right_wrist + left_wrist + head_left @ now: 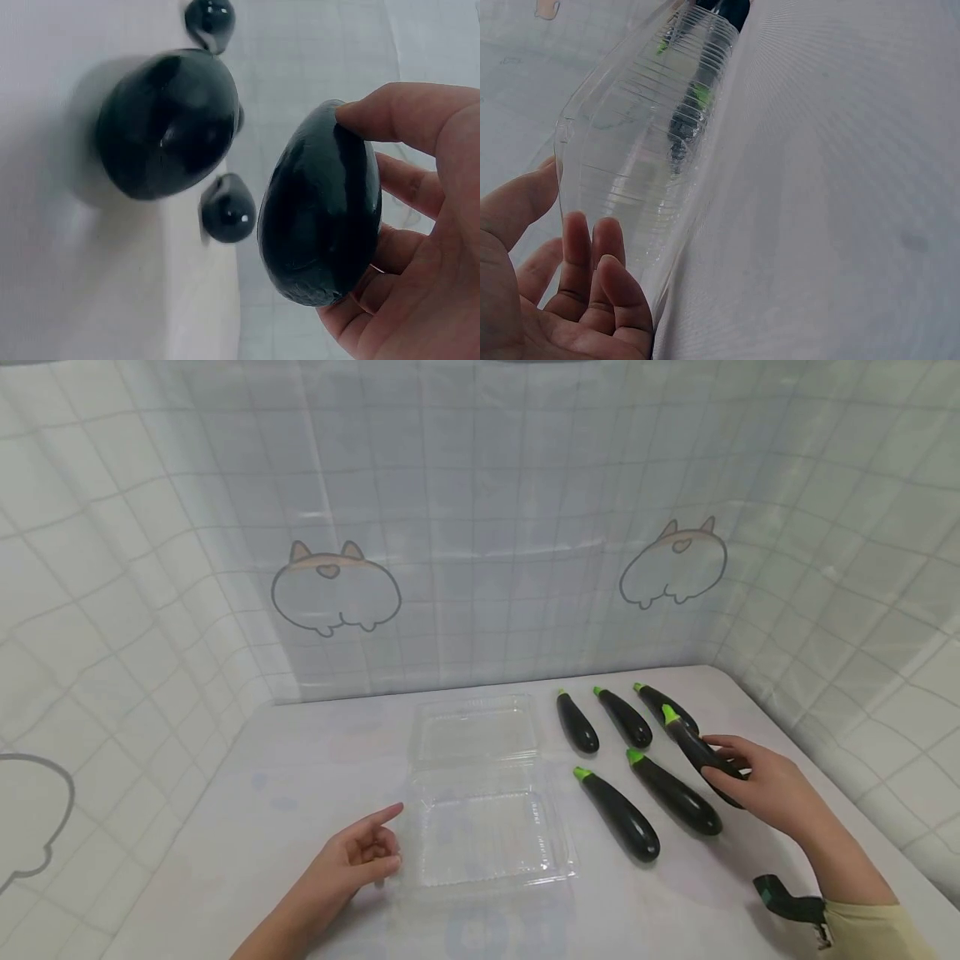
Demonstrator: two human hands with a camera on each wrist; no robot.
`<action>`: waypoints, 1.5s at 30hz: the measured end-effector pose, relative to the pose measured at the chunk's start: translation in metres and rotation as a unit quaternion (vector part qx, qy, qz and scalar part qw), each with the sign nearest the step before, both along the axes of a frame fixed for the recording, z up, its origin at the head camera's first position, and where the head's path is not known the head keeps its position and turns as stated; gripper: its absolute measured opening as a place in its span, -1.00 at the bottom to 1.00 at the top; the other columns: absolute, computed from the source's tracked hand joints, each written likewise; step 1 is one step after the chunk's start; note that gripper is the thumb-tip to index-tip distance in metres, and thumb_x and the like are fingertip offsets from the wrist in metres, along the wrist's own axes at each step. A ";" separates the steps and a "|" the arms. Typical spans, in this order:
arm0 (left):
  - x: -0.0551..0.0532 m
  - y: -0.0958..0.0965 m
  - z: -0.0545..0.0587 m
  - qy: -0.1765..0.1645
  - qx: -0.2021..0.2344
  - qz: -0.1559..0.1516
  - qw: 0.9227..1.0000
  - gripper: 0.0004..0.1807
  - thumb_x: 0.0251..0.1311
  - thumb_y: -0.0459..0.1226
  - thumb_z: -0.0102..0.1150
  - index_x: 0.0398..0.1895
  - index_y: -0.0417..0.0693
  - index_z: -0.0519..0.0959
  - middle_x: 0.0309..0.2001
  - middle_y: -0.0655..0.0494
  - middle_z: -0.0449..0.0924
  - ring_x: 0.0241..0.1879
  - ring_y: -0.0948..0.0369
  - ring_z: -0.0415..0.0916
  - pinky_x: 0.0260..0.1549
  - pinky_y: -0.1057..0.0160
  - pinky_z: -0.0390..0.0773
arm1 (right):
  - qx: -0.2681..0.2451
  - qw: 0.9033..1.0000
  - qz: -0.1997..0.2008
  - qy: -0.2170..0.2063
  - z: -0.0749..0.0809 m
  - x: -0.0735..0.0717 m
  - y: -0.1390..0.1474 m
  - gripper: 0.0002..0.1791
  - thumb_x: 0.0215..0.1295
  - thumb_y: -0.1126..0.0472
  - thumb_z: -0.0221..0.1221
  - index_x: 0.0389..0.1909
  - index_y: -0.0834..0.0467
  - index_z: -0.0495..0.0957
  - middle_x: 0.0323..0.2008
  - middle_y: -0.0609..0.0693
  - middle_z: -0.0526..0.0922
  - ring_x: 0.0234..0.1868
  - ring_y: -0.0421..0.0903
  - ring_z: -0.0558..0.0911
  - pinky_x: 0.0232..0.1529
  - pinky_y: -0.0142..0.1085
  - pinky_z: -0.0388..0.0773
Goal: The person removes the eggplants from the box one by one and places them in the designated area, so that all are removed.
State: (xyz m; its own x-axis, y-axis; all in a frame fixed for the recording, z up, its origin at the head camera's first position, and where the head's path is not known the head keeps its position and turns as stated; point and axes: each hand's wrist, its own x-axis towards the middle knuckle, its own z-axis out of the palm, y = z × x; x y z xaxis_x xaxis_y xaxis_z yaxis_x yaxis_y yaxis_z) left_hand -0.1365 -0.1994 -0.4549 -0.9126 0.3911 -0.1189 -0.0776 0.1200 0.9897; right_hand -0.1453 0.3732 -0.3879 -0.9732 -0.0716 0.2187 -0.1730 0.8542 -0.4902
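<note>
At the right of the head view, my right hand (pixel 772 781) grips a dark eggplant (pixel 686 739) with a bright green stem end, holding it raised off the table. The right wrist view shows the thumb and fingers around the held eggplant (pixel 322 210). My left hand (pixel 348 864) is at the left edge of an opened clear plastic clamshell box (pixel 487 835). Its fingers (pixel 576 262) are loosely bent beside the box wall; whether they touch it I cannot tell. Through the clear plastic (pixel 622 142), dark eggplants show in the left wrist view.
Several more eggplants lie right of the box: a front one (pixel 618 814), another beside it (pixel 675 793), and a back row including one (pixel 577 722) nearest the box lid (pixel 476 731). A grid-patterned sheet (pixel 480 568) rises behind the white table (pixel 300 760).
</note>
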 end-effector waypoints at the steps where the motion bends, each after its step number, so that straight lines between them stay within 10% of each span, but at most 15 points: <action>1: 0.000 0.000 0.000 0.000 0.000 0.000 1.000 -0.22 0.27 -0.34 0.28 0.51 -0.07 0.17 -0.06 -0.22 0.43 -0.21 0.16 0.49 -0.34 0.35 0.53 | -0.001 1.000 -0.001 -0.001 -0.001 0.000 0.002 -0.40 0.37 -0.09 0.21 0.30 0.16 0.43 0.02 0.28 0.61 -0.02 0.24 0.60 -0.38 -0.16 0.51; 45: -0.003 -0.002 -0.003 0.006 0.000 -0.011 1.000 -0.22 0.28 -0.35 0.27 0.52 -0.10 0.16 -0.10 -0.19 0.43 -0.22 0.17 0.49 -0.34 0.35 0.51 | 0.051 0.997 -0.020 -0.062 -0.039 -0.009 0.027 -0.44 0.28 0.06 0.27 0.20 0.30 0.48 -0.08 0.35 0.62 -0.16 0.18 0.61 -0.26 0.05 0.53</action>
